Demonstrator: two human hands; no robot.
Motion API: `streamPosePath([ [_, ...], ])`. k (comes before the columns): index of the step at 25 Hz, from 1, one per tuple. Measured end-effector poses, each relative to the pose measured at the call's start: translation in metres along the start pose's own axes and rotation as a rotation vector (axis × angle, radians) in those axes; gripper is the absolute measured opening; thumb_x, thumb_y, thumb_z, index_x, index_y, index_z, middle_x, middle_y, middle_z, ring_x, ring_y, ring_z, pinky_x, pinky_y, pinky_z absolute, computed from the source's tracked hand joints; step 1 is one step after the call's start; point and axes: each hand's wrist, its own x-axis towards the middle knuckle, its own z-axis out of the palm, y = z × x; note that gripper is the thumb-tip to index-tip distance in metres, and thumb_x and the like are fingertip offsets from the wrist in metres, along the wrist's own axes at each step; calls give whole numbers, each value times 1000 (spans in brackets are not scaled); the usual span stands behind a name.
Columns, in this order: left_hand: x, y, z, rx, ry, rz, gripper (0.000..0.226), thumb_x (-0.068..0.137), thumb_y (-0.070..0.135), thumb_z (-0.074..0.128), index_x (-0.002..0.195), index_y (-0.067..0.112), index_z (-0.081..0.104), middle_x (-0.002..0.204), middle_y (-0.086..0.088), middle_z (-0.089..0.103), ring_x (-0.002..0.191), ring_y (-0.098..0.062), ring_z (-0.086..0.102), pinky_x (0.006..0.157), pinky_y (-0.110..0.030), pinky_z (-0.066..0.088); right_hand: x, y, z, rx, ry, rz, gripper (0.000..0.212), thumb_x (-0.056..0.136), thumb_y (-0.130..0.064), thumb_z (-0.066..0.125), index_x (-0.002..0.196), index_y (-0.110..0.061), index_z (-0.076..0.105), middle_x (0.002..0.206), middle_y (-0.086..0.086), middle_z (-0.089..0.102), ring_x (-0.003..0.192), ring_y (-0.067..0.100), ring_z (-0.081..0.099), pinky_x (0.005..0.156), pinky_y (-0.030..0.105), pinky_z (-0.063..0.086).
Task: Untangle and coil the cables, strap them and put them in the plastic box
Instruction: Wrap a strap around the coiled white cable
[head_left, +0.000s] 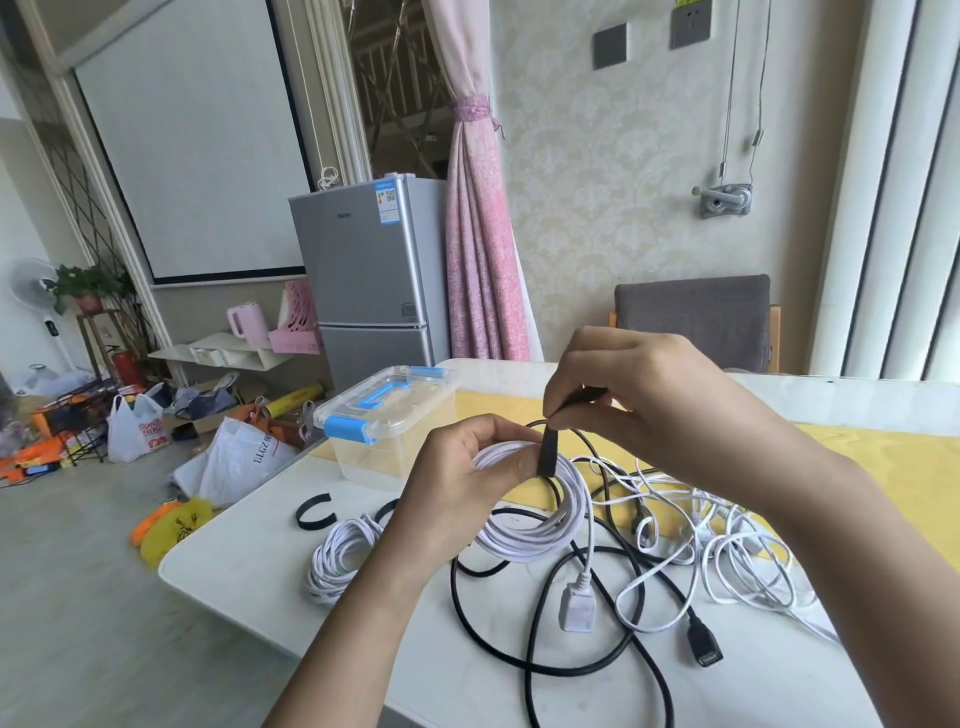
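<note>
Grips the top of the white cable coil (535, 525) with the left hand (467, 467); hangs tilted below and right of that grip. Pinches the black strap (548, 452) at its upper end with the right hand (634, 384). Stands nearly upright, long axis rising from the coil beside the left thumb to that pinch.

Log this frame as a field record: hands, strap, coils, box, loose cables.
left hand: grips white coil, held above table
right hand: pinches top end of black strap lying across the coil
second white coil: on table, beside left forearm
spare strap: curled, on table near box
plastic box: lid on, blue latches
loose cables: black and white, tangled on table
</note>
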Motion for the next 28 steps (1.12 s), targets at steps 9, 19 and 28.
streamPosePath([
  [9,-2,-2,7,72,-44,143,15,83,20,59,93,10,65,85,5,73,81,-9,66,76,-19,49,1,16,16,416,10,530,13,81,-6,70,73,-16,68,58,-3,67,51,2,59,53,16,47],
  [19,-1,-13,14,4,123,203,24,65,41,63,77,20,59,73,-3,68,68,-13,60,66,-22,48,6,13,30,581,-23,646,17,80,-2,70,68,-14,67,55,-3,63,47,6,57,50,16,44],
  [28,-10,-4,5,40,-28,194,32,79,28,64,110,24,70,97,9,74,91,-4,66,82,-12,45,4,20,37,885,-61,711,16,86,3,60,74,-7,64,61,5,61,52,13,49,48,16,38],
])
